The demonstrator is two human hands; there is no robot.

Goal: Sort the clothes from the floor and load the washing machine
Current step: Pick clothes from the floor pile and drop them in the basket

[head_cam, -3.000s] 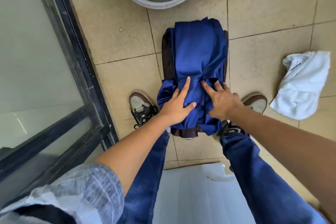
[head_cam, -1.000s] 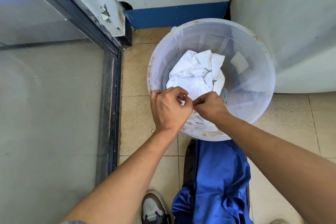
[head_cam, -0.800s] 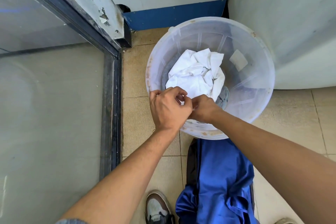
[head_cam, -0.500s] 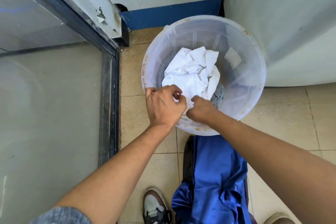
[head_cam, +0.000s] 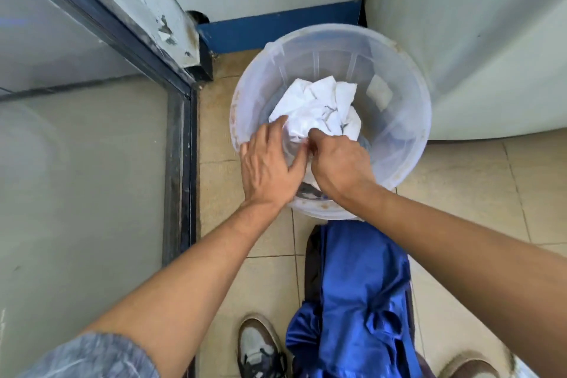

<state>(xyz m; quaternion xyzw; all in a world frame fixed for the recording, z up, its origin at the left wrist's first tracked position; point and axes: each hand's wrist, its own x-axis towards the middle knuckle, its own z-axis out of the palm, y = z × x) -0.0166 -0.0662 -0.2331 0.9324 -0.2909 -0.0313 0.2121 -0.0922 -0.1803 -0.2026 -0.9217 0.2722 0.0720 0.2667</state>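
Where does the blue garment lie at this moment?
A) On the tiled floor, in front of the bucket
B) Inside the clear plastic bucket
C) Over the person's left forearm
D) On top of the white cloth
A: the blue garment lies on the tiled floor between the person's shoes, on the near side of the clear bucket, which holds only the white cloth and something darker under it.

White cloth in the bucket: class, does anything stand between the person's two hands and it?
Nothing visible does. The left hand lies open over the bucket rim; the right hand curls its fingers into the white cloth.
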